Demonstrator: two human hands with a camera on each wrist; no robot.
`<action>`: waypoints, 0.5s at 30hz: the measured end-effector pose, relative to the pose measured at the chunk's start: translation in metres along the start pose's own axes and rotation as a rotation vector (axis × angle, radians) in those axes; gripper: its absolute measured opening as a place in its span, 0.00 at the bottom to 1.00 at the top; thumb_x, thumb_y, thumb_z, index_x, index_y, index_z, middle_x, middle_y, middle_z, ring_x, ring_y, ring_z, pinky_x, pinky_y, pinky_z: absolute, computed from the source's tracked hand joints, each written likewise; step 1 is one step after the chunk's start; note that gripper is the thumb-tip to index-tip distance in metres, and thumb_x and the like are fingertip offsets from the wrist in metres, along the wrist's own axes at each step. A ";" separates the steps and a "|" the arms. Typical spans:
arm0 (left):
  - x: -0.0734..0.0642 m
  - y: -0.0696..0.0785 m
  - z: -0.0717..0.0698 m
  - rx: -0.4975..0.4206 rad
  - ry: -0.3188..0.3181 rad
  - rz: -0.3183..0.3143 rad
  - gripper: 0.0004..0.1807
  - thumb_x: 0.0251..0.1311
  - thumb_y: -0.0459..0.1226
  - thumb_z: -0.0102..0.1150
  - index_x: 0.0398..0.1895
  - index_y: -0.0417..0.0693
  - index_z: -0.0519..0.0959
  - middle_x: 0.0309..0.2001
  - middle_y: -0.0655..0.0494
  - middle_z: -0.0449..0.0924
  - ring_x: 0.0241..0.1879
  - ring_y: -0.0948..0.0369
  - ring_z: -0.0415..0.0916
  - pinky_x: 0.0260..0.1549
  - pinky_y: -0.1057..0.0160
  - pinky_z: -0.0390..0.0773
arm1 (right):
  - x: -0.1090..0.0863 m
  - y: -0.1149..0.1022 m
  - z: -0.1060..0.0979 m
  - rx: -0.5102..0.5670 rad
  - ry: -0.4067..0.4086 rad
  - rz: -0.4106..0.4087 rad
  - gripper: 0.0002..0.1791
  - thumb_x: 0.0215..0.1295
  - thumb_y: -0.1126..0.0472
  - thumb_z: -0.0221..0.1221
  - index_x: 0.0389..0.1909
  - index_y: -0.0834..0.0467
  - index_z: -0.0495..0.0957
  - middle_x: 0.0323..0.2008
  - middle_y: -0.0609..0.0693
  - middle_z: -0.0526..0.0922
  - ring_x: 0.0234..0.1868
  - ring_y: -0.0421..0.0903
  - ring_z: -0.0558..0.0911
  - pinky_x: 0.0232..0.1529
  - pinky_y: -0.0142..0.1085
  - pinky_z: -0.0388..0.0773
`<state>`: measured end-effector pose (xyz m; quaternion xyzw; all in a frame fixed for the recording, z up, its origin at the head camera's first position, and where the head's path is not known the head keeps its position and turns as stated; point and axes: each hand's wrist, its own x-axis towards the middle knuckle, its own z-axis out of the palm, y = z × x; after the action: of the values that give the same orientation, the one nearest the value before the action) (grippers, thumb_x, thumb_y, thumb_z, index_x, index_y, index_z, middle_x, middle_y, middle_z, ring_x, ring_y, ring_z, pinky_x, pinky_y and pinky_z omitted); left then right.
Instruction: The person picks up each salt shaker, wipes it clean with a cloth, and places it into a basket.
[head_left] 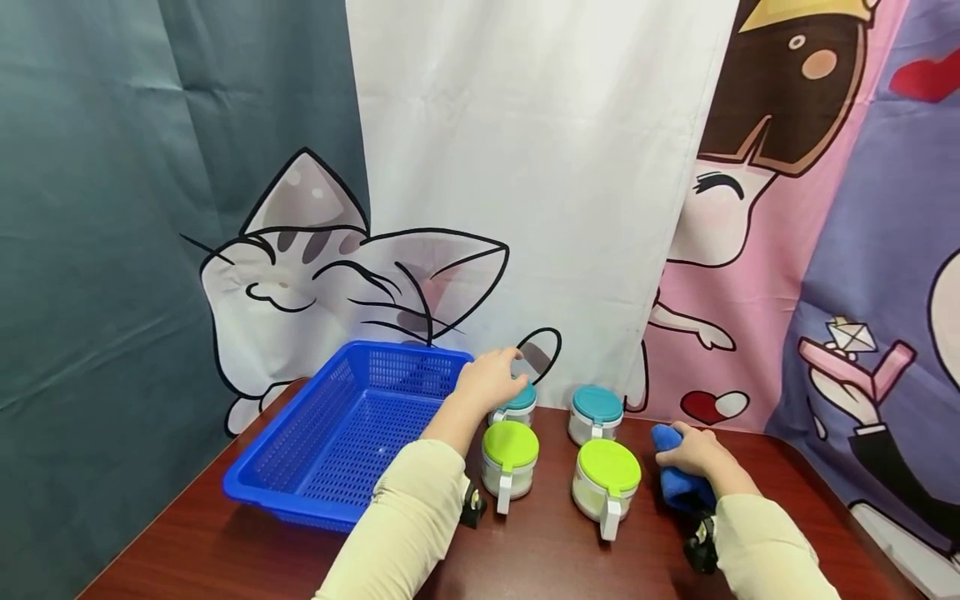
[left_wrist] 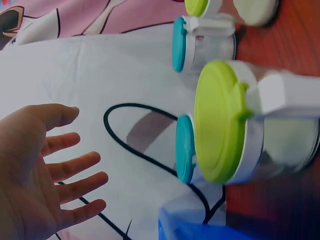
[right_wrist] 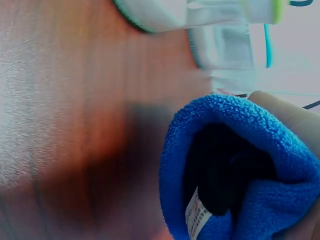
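My left hand point(head_left: 489, 382) hovers above the back-left jar with a teal lid point(head_left: 519, 398), its fingers spread and holding nothing; in the left wrist view the palm and fingers show apart from the jars. A green-lidded jar point(head_left: 510, 458) stands in front of it, near my left wrist. On the right, my right hand point(head_left: 693, 452) grips a folded blue towel point(right_wrist: 215, 112), which has a white label point(right_wrist: 196, 215) in its fold. Left of the towel stand another green-lidded jar point(head_left: 609, 479) and a second teal-lidded jar point(head_left: 596, 412). All have white handles.
A blue plastic basket point(head_left: 258, 467) with perforated sides stands on the left of the brown wooden table point(head_left: 547, 558). A printed curtain point(head_left: 540, 167) with cartoon figures hangs right behind the table's far edge.
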<state>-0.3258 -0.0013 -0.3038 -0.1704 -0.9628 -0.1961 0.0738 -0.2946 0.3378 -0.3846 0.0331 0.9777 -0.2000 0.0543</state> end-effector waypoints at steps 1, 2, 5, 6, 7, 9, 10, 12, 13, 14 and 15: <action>-0.001 0.001 0.002 -0.008 0.000 0.002 0.23 0.62 0.50 0.50 0.59 0.56 0.70 0.53 0.54 0.74 0.52 0.54 0.72 0.47 0.50 0.71 | -0.001 -0.001 -0.002 -0.002 0.002 -0.009 0.40 0.52 0.49 0.61 0.60 0.69 0.58 0.48 0.80 0.59 0.43 0.69 0.67 0.37 0.61 0.70; -0.002 0.002 0.004 -0.019 0.000 0.004 0.22 0.62 0.50 0.50 0.58 0.57 0.71 0.53 0.55 0.75 0.51 0.55 0.73 0.46 0.51 0.71 | -0.002 -0.001 -0.003 -0.005 0.006 -0.025 0.41 0.53 0.49 0.61 0.60 0.69 0.58 0.47 0.80 0.59 0.43 0.69 0.67 0.37 0.61 0.71; -0.006 0.008 0.009 -0.062 0.006 0.011 0.21 0.63 0.50 0.50 0.57 0.57 0.71 0.51 0.56 0.77 0.49 0.57 0.74 0.44 0.54 0.73 | -0.004 -0.004 -0.009 0.006 0.007 -0.052 0.40 0.52 0.48 0.61 0.60 0.68 0.59 0.46 0.78 0.60 0.41 0.67 0.69 0.35 0.58 0.72; -0.007 0.011 0.010 -0.084 0.010 0.012 0.20 0.63 0.50 0.50 0.57 0.57 0.72 0.50 0.56 0.77 0.48 0.57 0.75 0.43 0.54 0.74 | -0.005 -0.005 -0.012 0.011 0.006 -0.056 0.40 0.53 0.48 0.61 0.60 0.68 0.59 0.45 0.78 0.60 0.40 0.66 0.69 0.34 0.57 0.72; -0.009 0.014 0.012 -0.106 0.014 0.012 0.20 0.63 0.50 0.51 0.56 0.57 0.72 0.49 0.56 0.78 0.47 0.57 0.75 0.42 0.55 0.74 | -0.006 -0.006 -0.014 0.014 0.007 -0.060 0.40 0.53 0.47 0.60 0.60 0.68 0.58 0.45 0.77 0.60 0.39 0.66 0.70 0.33 0.57 0.72; -0.014 0.021 0.014 -0.140 0.020 0.013 0.19 0.63 0.50 0.51 0.56 0.57 0.72 0.46 0.57 0.78 0.44 0.58 0.76 0.40 0.56 0.74 | -0.009 -0.009 -0.020 0.016 0.011 -0.064 0.41 0.53 0.47 0.60 0.61 0.67 0.57 0.44 0.76 0.60 0.38 0.65 0.70 0.32 0.55 0.73; -0.016 0.024 0.017 -0.156 0.027 0.016 0.18 0.63 0.49 0.51 0.54 0.56 0.73 0.45 0.58 0.79 0.42 0.59 0.76 0.38 0.57 0.75 | -0.011 -0.011 -0.023 0.013 0.015 -0.066 0.41 0.54 0.46 0.60 0.61 0.67 0.57 0.43 0.76 0.61 0.38 0.65 0.70 0.32 0.55 0.73; -0.021 0.031 0.024 -0.173 0.040 0.028 0.16 0.63 0.49 0.52 0.51 0.56 0.75 0.39 0.60 0.79 0.36 0.61 0.76 0.34 0.60 0.74 | -0.015 -0.014 -0.027 0.014 0.023 -0.064 0.42 0.54 0.45 0.59 0.62 0.66 0.57 0.43 0.75 0.60 0.38 0.65 0.70 0.31 0.55 0.73; -0.024 0.033 0.028 -0.177 0.047 0.035 0.15 0.62 0.49 0.52 0.48 0.56 0.76 0.36 0.60 0.79 0.34 0.62 0.75 0.32 0.61 0.74 | -0.018 -0.015 -0.028 0.014 0.029 -0.063 0.42 0.54 0.44 0.59 0.62 0.65 0.56 0.43 0.75 0.60 0.38 0.66 0.70 0.31 0.55 0.73; -0.028 0.036 0.032 -0.179 0.053 0.043 0.13 0.61 0.49 0.53 0.45 0.55 0.76 0.33 0.61 0.78 0.31 0.63 0.74 0.30 0.62 0.73 | -0.020 -0.017 -0.029 0.016 0.036 -0.063 0.43 0.54 0.44 0.59 0.62 0.65 0.56 0.43 0.75 0.60 0.38 0.66 0.70 0.30 0.55 0.73; -0.031 0.038 0.037 -0.183 0.058 0.051 0.11 0.61 0.49 0.54 0.40 0.55 0.77 0.30 0.62 0.78 0.29 0.64 0.73 0.28 0.64 0.72 | -0.022 -0.018 -0.030 0.022 0.043 -0.062 0.43 0.54 0.43 0.59 0.63 0.65 0.55 0.43 0.75 0.60 0.38 0.66 0.70 0.30 0.55 0.73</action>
<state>-0.2864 0.0375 -0.3300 -0.1953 -0.9336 -0.2863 0.0909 -0.2772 0.3321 -0.3480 0.0076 0.9770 -0.2115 0.0268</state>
